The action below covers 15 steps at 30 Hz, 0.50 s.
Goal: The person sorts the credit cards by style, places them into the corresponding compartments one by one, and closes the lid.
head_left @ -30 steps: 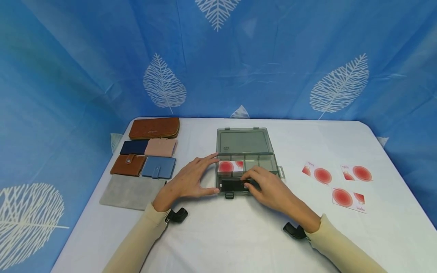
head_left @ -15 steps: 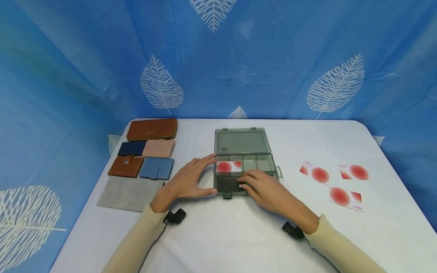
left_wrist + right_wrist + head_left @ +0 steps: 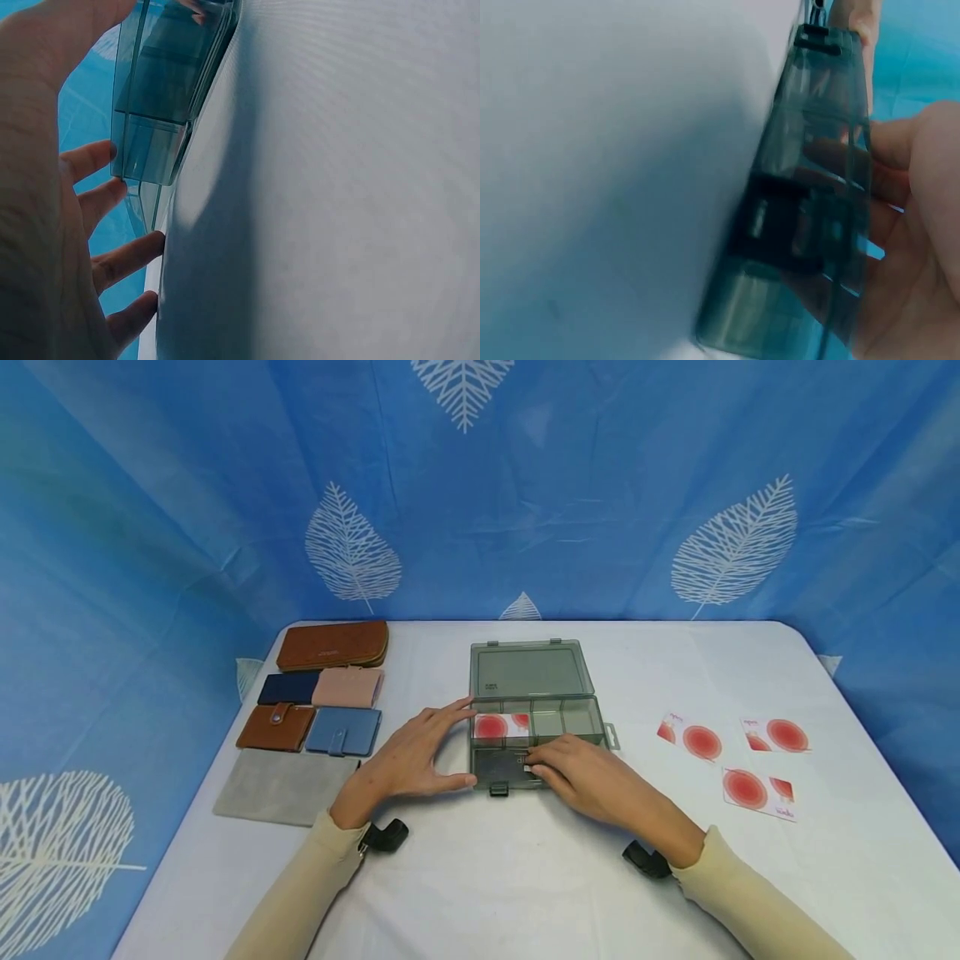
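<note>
A translucent grey compartment box (image 3: 577, 720) lies open mid-table, its lid (image 3: 527, 670) folded back. My left hand (image 3: 420, 756) braces the box's left end with straight fingers, thumb at the front corner; the left wrist view shows those fingers (image 3: 97, 199) beside the box wall (image 3: 161, 97). My right hand (image 3: 581, 770) reaches into the front compartment, and its fingers rest on a dark card (image 3: 504, 766) lying there. The same dark card (image 3: 776, 225) shows through the box wall (image 3: 810, 135) in the right wrist view. A red-and-white card (image 3: 501, 725) sits in the back left compartment.
Three red-and-white cards (image 3: 757, 791) lie loose on the white table (image 3: 487, 877) to the right. At the left are several wallets: long brown (image 3: 333, 645), navy (image 3: 290, 687), pink (image 3: 347, 687), brown snap (image 3: 275, 727), blue (image 3: 343, 731), and a grey pouch (image 3: 285, 785).
The dark card, held tilted over the front compartment a second ago, now lies flat in it under my right fingers. My left hand has stayed put.
</note>
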{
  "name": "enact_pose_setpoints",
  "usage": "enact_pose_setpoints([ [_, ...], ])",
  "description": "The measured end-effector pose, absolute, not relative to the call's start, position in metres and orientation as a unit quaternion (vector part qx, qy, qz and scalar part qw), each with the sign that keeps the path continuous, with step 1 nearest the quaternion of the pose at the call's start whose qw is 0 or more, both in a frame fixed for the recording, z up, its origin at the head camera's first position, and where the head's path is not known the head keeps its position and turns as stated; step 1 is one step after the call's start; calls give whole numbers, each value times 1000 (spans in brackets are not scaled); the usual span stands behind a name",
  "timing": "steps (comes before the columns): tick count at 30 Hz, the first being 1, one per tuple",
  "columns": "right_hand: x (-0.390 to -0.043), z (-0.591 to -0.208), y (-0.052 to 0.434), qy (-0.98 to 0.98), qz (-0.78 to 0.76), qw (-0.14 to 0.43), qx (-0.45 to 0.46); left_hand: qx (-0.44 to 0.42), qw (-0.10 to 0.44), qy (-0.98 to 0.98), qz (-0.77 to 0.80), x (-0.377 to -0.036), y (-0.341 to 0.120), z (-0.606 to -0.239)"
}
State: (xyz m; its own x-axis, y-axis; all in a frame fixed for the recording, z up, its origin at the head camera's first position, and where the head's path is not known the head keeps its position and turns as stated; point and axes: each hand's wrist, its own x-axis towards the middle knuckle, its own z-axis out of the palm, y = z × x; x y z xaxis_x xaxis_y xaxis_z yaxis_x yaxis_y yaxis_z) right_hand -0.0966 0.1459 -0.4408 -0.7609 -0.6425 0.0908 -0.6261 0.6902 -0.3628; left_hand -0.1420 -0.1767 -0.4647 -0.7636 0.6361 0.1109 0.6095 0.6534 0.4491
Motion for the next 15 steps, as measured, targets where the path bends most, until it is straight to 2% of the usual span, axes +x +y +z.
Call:
enact_pose_setpoints([
  [5,-99,-433,156,922,-208,34,-326,343,27,909,236,-143,-177,-465],
  [15,-107,-422,208,922,-243,-38,-300,341,29,909,236,-142,-176,-466],
])
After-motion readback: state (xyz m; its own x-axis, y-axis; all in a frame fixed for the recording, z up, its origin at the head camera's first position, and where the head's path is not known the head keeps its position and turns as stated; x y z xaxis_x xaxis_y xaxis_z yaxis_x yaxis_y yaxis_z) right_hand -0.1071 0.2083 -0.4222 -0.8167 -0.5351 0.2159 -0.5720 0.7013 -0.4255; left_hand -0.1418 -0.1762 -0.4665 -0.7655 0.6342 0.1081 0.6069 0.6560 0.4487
